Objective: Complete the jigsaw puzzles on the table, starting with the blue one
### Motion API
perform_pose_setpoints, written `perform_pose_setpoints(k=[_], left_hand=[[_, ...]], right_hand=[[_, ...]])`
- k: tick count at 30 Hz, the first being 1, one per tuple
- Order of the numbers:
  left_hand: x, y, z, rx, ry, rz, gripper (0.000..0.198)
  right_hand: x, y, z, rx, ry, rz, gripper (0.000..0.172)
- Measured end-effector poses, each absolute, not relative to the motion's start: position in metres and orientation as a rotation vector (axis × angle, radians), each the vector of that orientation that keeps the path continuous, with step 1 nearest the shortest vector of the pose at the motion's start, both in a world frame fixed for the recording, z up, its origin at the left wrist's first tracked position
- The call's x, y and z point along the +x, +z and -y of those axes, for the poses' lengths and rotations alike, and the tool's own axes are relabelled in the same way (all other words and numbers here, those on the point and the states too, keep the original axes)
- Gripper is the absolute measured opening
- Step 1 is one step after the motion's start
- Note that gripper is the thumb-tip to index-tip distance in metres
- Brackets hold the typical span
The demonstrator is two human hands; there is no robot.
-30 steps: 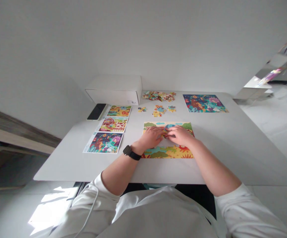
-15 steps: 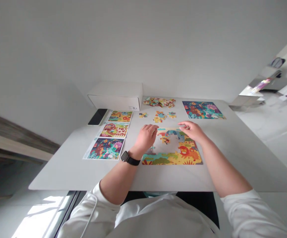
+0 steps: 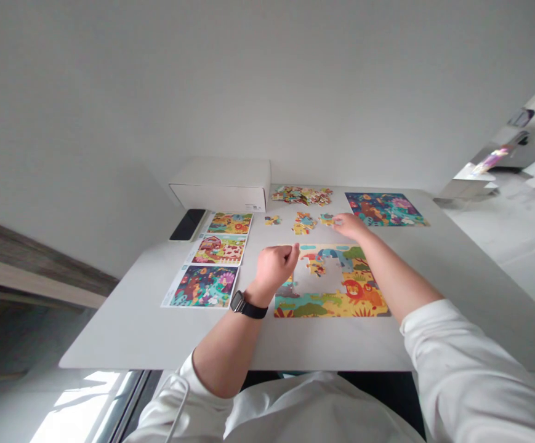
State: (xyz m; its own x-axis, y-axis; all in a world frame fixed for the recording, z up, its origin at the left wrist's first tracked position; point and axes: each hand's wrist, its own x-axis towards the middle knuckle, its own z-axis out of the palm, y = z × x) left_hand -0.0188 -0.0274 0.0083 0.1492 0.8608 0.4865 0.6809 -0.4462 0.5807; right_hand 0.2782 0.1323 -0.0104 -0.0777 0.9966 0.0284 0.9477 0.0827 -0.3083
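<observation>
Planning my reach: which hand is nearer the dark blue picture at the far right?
The right hand, just left of it; the left hand is farther off, beside the part-built jigsaw.

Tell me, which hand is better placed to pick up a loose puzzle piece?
Probably the right hand: it sits right beside a loose jigsaw piece. The left hand is farther off, raised at the left edge of the partly built jigsaw puzzle.

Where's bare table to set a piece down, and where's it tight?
Bare tabletop lies right of the half-built jigsaw puzzle, below the blue jungle picture, and along the near edge. Crowded: the loose pieces above the puzzle, by the right hand.
</observation>
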Motion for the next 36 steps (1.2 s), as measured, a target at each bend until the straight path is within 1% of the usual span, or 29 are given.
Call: perform_pose_setpoints(k=[3, 5, 13, 15, 16, 17, 20, 21, 23, 27, 31, 36], left_hand=[[-0.019, 0.008, 0.028, 2.214, 1.186, -1.474, 0.060], [-0.018, 0.006, 0.028, 2.225, 1.192, -1.466, 0.060], [-0.020, 0.002, 0.029, 2.242, 1.262, -1.445, 0.062], [-0.020, 0.001, 0.030, 2.249, 1.281, -1.428, 0.061], [-0.020, 0.000, 0.030, 2.254, 1.290, -1.413, 0.061], [-0.020, -0.001, 0.030, 2.258, 1.300, -1.395, 0.061], [-0.020, -0.001, 0.029, 2.250, 1.326, -1.352, 0.059], [-0.020, -0.001, 0.029, 2.237, 1.325, -1.349, 0.059], [-0.020, 0.001, 0.028, 2.204, 1.314, -1.358, 0.058], [-0.019, 0.002, 0.025, 2.096, 1.345, -1.382, 0.061], [-0.018, 0.000, 0.023, 1.947, 1.405, -1.378, 0.061], [-0.014, -0.003, 0.018, 1.726, 1.387, -1.276, 0.047]], right_hand=[[0.268, -0.017, -0.150, -1.937, 0.177, 2.190, 0.038], [0.264, -0.020, -0.162, -1.943, 0.151, 2.210, 0.045], [0.263, -0.017, -0.191, -2.087, 0.222, 2.254, 0.067], [0.264, -0.012, -0.189, -2.136, 0.249, 2.230, 0.070], [0.265, -0.009, -0.186, -2.162, 0.269, 2.208, 0.067], [0.267, -0.005, -0.183, -2.183, 0.291, 2.178, 0.060], [0.274, 0.005, -0.168, -2.197, 0.359, 2.044, 0.031], [0.277, 0.008, -0.160, -2.177, 0.388, 1.979, 0.024], [0.284, 0.013, -0.142, -2.090, 0.495, 1.814, 0.018], [0.287, 0.018, -0.091, -1.768, 0.877, 1.456, 0.019], [0.270, 0.017, -0.029, -1.439, 1.208, 1.237, 0.032], [0.234, 0.006, 0.023, -1.252, 1.410, 1.134, 0.040]])
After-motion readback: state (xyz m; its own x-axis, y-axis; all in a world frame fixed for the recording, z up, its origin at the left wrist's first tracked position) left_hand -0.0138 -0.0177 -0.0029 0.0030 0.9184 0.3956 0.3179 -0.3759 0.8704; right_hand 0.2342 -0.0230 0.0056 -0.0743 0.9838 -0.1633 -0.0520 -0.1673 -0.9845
